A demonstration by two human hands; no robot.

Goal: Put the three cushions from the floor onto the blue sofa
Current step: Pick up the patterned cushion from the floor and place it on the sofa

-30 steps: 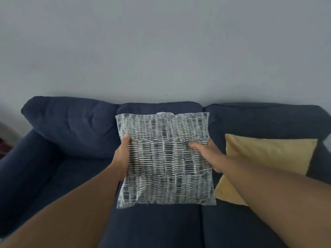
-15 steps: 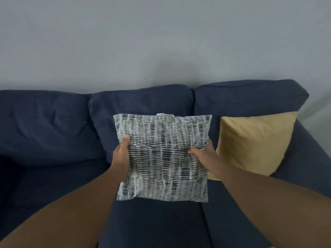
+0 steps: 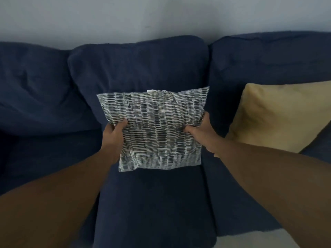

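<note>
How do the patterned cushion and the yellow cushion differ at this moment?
The patterned cushion is grey and white with dashed stripes; the yellow cushion is plain. The patterned cushion is gripped by the left hand and right hand at the middle seat; the yellow cushion leans untouched against the sofa backrest on the right. Both look square and soft.

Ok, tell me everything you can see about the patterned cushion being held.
The patterned cushion is square, soft fabric with grey and white broken stripes, and a small white label on its top edge. The left hand and right hand pinch its sides, holding it upright before the blue sofa's middle back cushion.
</note>
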